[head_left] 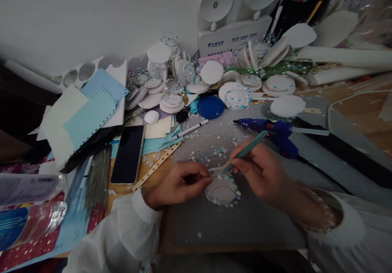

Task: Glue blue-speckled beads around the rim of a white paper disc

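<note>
Teal tweezers [246, 150] are gripped in my right hand [260, 169], pen-like, with the tips pointing down at the far rim of a round white disc [221, 189]. Small white and pale blue flower-shaped pieces line the disc's edge, and a thin curved line crosses its face. My left hand [180, 183] has thumb and forefinger pinched together on the disc's left rim; the other fingers are curled. Whatever sits between the tweezer tips is too small to make out. Loose tiny flower pieces [211, 152] lie scattered on the grey cutting mat [196, 226] just beyond the disc.
A blue glue gun [260, 125] with its cord lies right of my right hand. A phone [128, 154], a white pen [193, 128] and paper sheets [88, 120] are on the left. Several decorated discs [234, 96] and a blue lid [210, 107] line the back.
</note>
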`<action>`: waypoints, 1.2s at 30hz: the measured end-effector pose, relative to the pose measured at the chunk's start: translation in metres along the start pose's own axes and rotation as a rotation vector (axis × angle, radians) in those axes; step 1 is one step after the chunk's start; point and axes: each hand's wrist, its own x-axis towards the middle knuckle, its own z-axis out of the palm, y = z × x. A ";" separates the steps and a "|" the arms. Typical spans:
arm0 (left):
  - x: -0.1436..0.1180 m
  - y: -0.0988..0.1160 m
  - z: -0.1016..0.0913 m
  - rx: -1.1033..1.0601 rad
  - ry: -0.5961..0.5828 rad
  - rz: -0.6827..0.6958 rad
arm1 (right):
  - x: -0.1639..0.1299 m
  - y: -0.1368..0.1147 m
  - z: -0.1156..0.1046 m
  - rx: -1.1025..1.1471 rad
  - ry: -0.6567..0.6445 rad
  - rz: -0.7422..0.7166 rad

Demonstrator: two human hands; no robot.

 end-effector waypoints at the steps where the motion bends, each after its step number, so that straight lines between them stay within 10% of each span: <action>1: 0.000 0.000 0.000 -0.005 -0.001 0.001 | 0.000 0.001 0.000 0.002 0.001 -0.004; 36: 0.001 0.007 -0.004 -0.027 -0.017 -0.021 | 0.002 0.004 0.005 0.060 -0.005 0.061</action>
